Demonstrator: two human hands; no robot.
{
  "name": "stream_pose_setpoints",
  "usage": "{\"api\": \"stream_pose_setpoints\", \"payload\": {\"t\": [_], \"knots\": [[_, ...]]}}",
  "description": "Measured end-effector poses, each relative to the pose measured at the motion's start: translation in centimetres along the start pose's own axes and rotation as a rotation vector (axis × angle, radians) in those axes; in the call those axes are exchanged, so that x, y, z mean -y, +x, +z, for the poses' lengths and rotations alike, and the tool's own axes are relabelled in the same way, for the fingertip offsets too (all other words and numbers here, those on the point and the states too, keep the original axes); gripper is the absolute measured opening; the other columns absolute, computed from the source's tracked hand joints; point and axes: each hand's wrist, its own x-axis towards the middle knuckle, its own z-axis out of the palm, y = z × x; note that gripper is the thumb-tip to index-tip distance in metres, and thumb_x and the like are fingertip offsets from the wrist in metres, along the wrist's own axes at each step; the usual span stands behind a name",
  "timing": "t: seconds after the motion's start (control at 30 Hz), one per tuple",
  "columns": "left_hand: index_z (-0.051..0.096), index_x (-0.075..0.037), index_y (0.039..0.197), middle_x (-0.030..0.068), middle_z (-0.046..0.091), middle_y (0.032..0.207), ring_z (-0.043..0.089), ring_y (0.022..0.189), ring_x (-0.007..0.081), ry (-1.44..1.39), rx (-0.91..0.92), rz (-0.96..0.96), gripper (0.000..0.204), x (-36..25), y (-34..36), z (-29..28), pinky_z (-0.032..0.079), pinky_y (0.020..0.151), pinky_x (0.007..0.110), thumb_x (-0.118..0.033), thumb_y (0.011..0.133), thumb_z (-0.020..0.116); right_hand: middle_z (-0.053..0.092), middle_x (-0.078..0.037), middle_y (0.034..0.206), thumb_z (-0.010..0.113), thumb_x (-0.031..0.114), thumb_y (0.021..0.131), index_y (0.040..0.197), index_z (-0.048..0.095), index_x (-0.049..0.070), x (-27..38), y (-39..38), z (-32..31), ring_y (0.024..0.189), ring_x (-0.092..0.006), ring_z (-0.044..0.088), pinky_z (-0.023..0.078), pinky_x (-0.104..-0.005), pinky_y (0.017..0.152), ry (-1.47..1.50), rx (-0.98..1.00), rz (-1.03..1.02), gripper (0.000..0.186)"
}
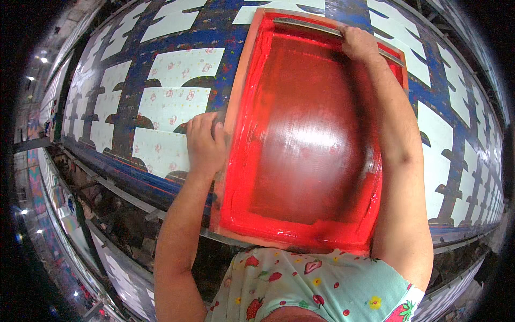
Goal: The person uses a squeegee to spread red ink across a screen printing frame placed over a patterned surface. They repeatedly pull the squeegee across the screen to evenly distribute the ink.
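A screen-printing frame point(234, 134) lies over the long table in front of me, its mesh point(300, 177) dark red in the middle. Bright red ink point(241, 212) coats the inner borders. Across the far end of the frame lies a long, narrow squeegee point(308, 25), and my right hand point(360, 44) is closed on it with the arm stretched over the right side. My left hand point(205, 140) is curled at the frame's left edge, gripping it beside a small dark part that the fingers mostly hide.
White cut fabric pieces point(174, 101), several with small red prints, lie in rows on the blue, ink-stained table point(228, 64). More pieces point(434, 137) lie to the right. A metal rail point(115, 188) runs along the near table edge, and another table of pieces stands behind me.
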Motion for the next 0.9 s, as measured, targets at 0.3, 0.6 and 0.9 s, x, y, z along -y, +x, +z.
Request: {"api": "stream_pose_setpoints", "payload": {"t": [0.3, 0.6, 0.9], "knots": [[0.072, 0.000, 0.125, 0.0207, 0.073, 0.124, 0.067, 0.120, 0.0411, -0.058, -0.054, 0.087, 0.024, 0.2, 1.0, 0.3, 0.049, 0.110, 0.052, -0.006, 0.103, 0.064, 0.081, -0.025, 0.118, 0.069, 0.017, 0.087, 0.115, 0.080, 0.004, -0.5, -1.2, -1.5, 0.114, -0.0425, 0.078, 0.063, -0.0577, 0.101, 0.088, 0.098, -0.130, 0.033], [0.076, -0.001, 0.106, 0.0178, 0.076, 0.110, 0.070, 0.109, 0.0396, -0.139, -0.126, 0.127, 0.011, 1.5, 0.6, 1.4, 0.055, 0.098, 0.050, -0.010, 0.103, 0.070, 0.083, -0.021, 0.106, 0.071, 0.016, 0.084, 0.112, 0.084, 0.009, 7.5, -16.8, -5.4, 0.105, -0.0396, 0.082, 0.067, -0.0547, 0.094, 0.072, 0.193, -0.139, 0.031], [0.074, -0.003, 0.090, 0.0203, 0.073, 0.097, 0.069, 0.100, 0.0448, -0.167, -0.078, 0.101, 0.029, 2.2, 0.5, 1.7, 0.055, 0.091, 0.056, -0.028, 0.105, 0.073, 0.083, -0.015, 0.101, 0.077, 0.015, 0.080, 0.115, 0.083, 0.014, 17.3, -35.1, -8.9, 0.097, -0.0380, 0.081, 0.066, -0.0531, 0.085, 0.126, 0.155, -0.132, 0.035]]}}
